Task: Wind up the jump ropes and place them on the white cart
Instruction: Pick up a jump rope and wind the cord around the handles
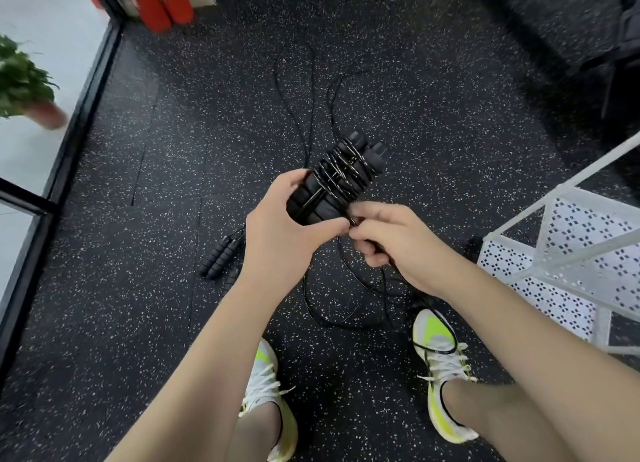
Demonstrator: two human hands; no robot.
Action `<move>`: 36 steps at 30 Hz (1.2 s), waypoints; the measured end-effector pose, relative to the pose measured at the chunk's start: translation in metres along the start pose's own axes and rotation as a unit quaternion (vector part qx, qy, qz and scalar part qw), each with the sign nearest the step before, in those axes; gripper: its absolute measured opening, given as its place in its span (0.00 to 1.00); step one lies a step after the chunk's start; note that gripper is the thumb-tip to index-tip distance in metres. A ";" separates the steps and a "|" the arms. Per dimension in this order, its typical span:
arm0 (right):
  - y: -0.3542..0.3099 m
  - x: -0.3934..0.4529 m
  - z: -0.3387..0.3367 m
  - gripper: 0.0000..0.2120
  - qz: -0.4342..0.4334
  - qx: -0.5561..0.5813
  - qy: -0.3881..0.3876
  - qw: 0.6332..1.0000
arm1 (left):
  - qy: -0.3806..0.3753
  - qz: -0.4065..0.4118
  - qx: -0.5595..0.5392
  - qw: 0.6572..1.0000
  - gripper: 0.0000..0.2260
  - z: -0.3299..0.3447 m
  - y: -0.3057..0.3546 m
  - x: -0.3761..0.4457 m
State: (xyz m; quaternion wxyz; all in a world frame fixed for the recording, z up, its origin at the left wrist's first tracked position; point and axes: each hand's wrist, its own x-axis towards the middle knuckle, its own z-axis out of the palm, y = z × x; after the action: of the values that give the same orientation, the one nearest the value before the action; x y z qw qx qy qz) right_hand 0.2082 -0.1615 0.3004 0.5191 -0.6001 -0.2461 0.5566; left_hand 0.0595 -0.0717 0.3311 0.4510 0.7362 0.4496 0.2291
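1. The left hand grips the paired black foam handles near their lower end, fingers curled round the far side and thumb pressed along the near side.
2. The handles' long axis runs up and to the right, away from the left fingers, so the free ends lie beyond the fingertips and the wound section lies between those ends and the grip.
3. Black cord is already coiled in many crossing turns round the middle of the handles, just beyond the left thumb.
4. The right hand pinches the loose cord between thumb and curled fingers, touching the lower right edge of the bundle and nearly touching the left thumb tip.
5. The unwound cord drops below the right fingers and trails in loops on the speckled floor, so I judge that winding is well along but unfinished.
6. A second jump rope lies on the floor, left of and below the left hand, untouched.
7. The white cart stands right of the right hand, which is the nearer hand to it.
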 end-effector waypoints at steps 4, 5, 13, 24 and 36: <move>0.000 -0.003 0.002 0.10 -0.006 -0.124 0.015 0.992 | -0.021 0.017 0.062 0.998 0.29 0.008 -0.008 0.002; 0.003 -0.003 0.003 0.14 -0.021 -0.162 0.032 0.986 | -0.030 0.022 0.084 0.996 0.30 0.011 -0.009 0.001; 0.004 -0.004 0.001 0.23 -0.021 -0.242 0.085 0.966 | -0.064 0.044 0.156 0.985 0.35 0.017 -0.019 -0.001; -0.036 -0.027 -0.003 0.18 -0.070 -0.414 -0.026 0.907 | -0.010 0.026 0.165 0.986 0.27 0.007 -0.022 0.009; -0.041 -0.023 -0.027 0.05 -0.171 -0.569 0.015 0.804 | -0.179 0.035 0.166 0.969 0.29 0.008 -0.016 0.003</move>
State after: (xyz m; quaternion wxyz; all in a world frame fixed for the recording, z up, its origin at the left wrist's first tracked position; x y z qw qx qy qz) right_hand 0.2383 -0.1773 0.3421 0.1745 -0.7446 -0.6093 0.2095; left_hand 0.0594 -0.0701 0.3128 0.3873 0.8450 0.3675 0.0311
